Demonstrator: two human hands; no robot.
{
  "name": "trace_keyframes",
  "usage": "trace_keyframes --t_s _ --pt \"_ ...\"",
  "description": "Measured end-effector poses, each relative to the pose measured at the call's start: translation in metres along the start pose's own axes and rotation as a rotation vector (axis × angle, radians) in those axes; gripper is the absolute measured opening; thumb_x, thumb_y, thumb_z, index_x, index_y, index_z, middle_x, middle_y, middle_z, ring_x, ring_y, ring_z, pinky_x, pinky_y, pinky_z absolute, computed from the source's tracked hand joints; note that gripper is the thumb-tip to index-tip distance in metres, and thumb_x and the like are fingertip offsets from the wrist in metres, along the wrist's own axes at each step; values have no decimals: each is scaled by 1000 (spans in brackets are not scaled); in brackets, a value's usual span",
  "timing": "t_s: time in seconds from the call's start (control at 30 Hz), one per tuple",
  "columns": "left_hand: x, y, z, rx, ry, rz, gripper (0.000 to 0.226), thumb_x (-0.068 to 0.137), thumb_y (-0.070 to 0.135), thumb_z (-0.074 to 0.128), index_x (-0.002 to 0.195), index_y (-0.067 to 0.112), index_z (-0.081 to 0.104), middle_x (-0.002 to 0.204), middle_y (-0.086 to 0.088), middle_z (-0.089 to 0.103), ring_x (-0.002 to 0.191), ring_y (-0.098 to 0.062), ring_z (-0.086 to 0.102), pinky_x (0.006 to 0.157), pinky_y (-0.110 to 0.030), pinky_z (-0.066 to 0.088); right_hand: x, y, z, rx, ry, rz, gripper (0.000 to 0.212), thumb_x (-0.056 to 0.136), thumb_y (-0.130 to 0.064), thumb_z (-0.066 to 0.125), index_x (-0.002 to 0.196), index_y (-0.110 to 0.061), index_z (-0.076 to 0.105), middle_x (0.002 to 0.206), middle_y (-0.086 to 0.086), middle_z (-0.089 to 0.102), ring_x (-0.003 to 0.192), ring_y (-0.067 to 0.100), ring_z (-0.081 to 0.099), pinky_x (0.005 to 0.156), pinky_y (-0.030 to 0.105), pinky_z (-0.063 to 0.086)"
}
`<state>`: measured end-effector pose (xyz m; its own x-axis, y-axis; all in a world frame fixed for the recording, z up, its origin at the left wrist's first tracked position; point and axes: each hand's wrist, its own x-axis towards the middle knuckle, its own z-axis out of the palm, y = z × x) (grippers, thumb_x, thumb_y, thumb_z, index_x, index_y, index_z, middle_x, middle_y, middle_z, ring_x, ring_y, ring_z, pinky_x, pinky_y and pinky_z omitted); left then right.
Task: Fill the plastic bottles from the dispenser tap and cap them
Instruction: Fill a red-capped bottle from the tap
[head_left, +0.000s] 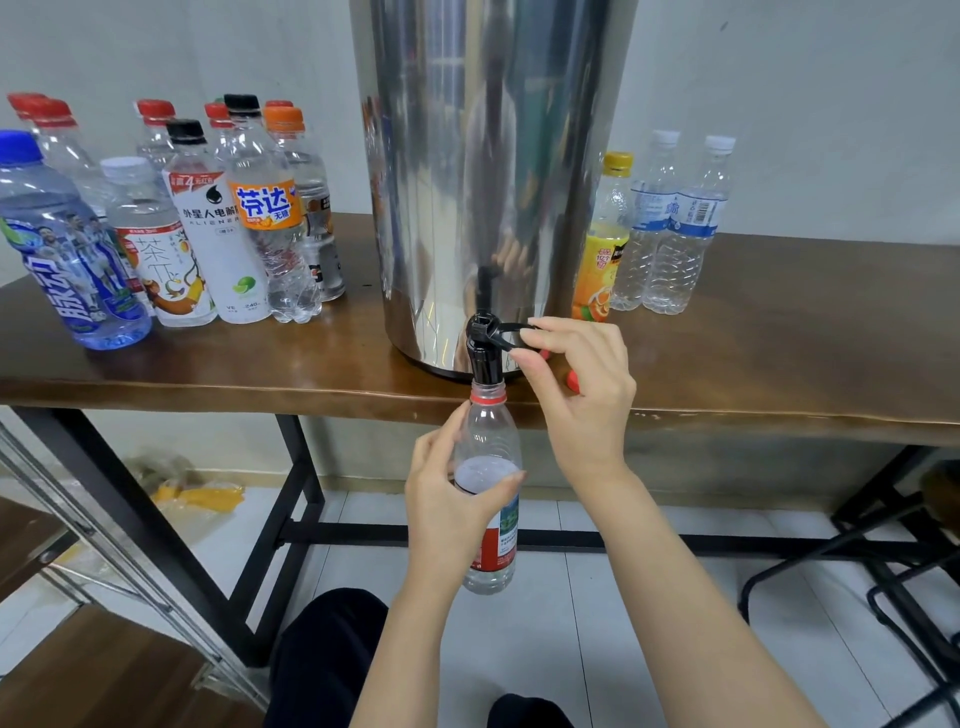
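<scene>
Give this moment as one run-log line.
step: filling | left hand: grips clear red-labelled plastic bottle under black tap | right hand: pinches its black lever | cap: off

Bright, even indoor light, with soft shadow under the table (779, 332). The steel dispenser (488, 171) shows streaky glare and smeared reflections. Wide-angle bending tilts the far-left bottles (67, 244) outward. Focus is sharp centrally, softer toward the edges.
</scene>
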<state>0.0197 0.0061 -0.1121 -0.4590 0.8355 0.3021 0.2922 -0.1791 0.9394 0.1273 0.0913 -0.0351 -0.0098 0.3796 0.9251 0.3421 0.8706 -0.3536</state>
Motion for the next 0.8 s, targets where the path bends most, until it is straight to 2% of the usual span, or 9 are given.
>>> trace_keyframes --t_s 0.27,0.43,0.63,0.8 --pt "-1 0 0 14 1 11 83 71 24 87 129 60 40 117 22 49 111 17 46 88 -21 49 0 0 1 10 -1 16 25 92 -33 65 93 -10 75 101 1 71 98 19 60 80 48 52" --pt "-1 0 1 13 3 10 82 71 24 88 127 60 40 117 23 49 111 13 49 82 -12 46 -1 -2 2 24 7 27 26 92 -32 65 93 -9 75 101 1 71 100 16 59 84 40 52" --pt "-2 2 2 15 12 4 83 70 23 88 125 62 39 117 22 50 109 20 46 83 -16 48 -1 -3 2 16 8 38 25 92 -32 65 93 -9 75 101 -1 70 100 14 58 88 29 49" --pt "-2 1 2 11 14 -10 83 70 24 88 133 55 43 118 21 51 113 8 51 89 -24 51 -1 -4 2 20 7 43 22 91 -30 67 93 -9 74 103 -8 65 100 13 58 91 22 45"
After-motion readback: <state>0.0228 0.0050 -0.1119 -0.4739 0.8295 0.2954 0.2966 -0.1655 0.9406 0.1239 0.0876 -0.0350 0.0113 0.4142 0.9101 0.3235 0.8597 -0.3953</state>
